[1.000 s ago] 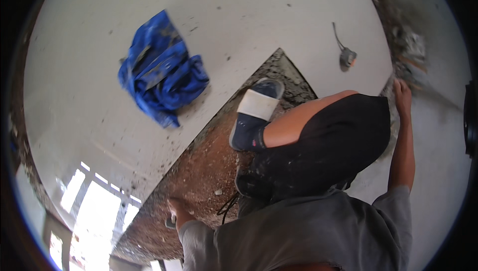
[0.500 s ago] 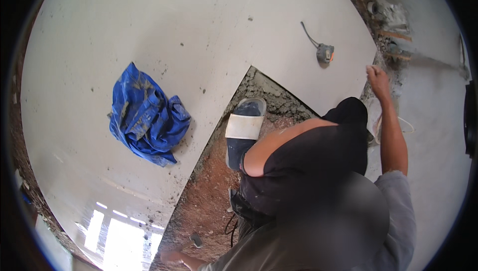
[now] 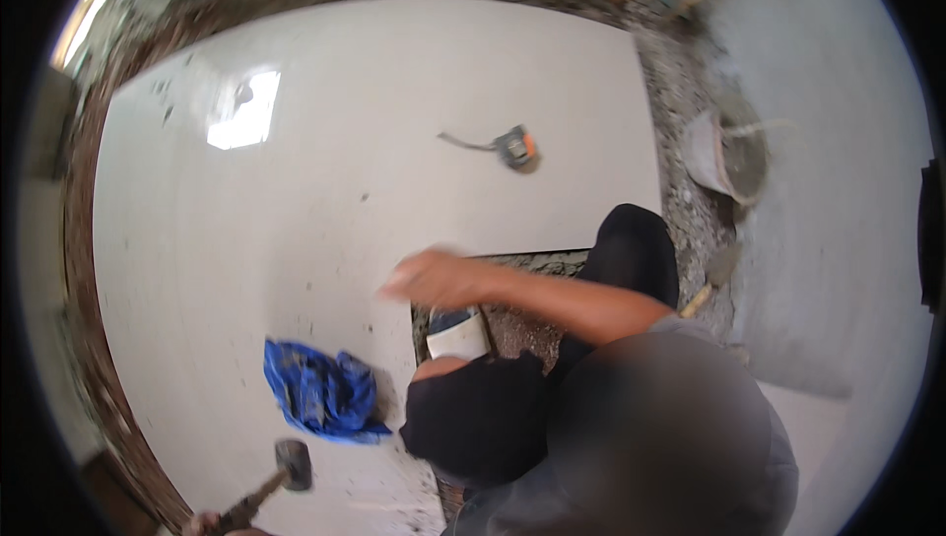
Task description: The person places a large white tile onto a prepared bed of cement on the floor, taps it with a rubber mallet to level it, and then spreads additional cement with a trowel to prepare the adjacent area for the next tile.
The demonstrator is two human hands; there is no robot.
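My left hand [image 3: 204,523], partly cut off at the lower left, is closed round the handle of a rubber mallet [image 3: 294,464]. The mallet's dark head stands out over the pale glossy tiles [image 3: 325,171]. Stretched across the gap at the tiles' corner, my right hand [image 3: 434,278] is smeared by motion, so its fingers cannot be read. A crumpled blue plastic sheet [image 3: 320,393], dirty with mortar, lies between the two hands. Beyond my right hand a tape measure [image 3: 514,148] with an orange patch and a dark strap rests on the tile.
My foot in a white-strapped slipper [image 3: 458,336] is in the gap, where rough mortar and reddish soil show. On the right a whitish bucket [image 3: 717,157] stands by the wall. Near it lies a trowel [image 3: 705,290] with a wooden handle. Rubble borders the tiles.
My right hand has swung from the right side to the middle, over the gap. The left hand and mallet have moved further left. The whole view has turned and shifted.
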